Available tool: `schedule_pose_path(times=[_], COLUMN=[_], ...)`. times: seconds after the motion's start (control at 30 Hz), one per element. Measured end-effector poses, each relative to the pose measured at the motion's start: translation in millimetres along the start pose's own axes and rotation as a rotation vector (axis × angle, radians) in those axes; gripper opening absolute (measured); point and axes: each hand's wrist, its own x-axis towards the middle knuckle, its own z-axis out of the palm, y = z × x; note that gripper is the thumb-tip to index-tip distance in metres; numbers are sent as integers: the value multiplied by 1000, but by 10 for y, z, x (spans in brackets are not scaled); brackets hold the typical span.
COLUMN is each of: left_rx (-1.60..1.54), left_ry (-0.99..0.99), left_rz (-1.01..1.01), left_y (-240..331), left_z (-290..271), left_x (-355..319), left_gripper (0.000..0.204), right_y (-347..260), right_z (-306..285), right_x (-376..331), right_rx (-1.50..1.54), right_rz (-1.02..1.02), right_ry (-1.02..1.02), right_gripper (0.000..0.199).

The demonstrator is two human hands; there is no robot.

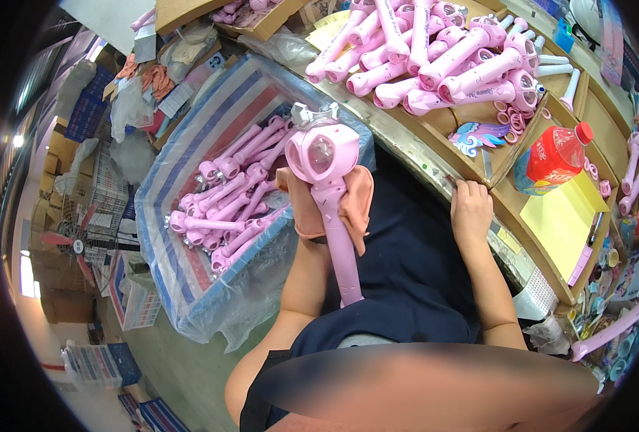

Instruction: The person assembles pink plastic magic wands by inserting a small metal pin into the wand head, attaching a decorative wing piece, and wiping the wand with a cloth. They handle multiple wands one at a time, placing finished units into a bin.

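Observation:
A pink toy wand point(342, 248) stands upright in front of me, its handle end down at my lap. Its round head has a clear window and a pale, crown-like tip. My left hand point(303, 209) is closed around the wand below the head, with a peach-orange cloth point(355, 209) between or over the fingers; the cloth hides most of them. My right hand point(470, 205) rests at the workbench edge point(424, 167), its fingers curled over the rim of a cardboard tray point(503, 209). Apart from that edge, I see nothing in it.
At left, a striped, plastic-lined bin point(162, 209) holds several pink wands point(226, 205). More pink wands point(470, 65) are heaped on the bench. The tray area holds pink rings point(510, 119), a winged piece point(470, 138), a red-labelled bottle point(553, 158) and yellow paper point(560, 209). A fan point(78, 245) stands far left.

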Motion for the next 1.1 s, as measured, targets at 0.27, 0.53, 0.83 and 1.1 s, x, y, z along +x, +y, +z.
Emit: schedule_pose_path(times=[0.27, 0.53, 0.83, 1.1], left_rx=[372, 311, 17, 163], left_ry=[166, -35, 170, 194], left_rz=[-33, 139, -23, -105], left_y=[-23, -376, -592, -545], left_z=[-487, -548, -808, -536], left_x=[-82, -48, 104, 44], left_gripper=[93, 74, 89, 88], right_y=[-208, -838, -866, -641], right_z=[-297, -241, -358, -258], right_x=[-22, 312, 360, 396], right_rx=[1135, 1246, 1406, 1280], right_rz=[284, -25, 24, -75], right_ry=[-51, 125, -94, 32], right_gripper=[14, 28, 58, 50])
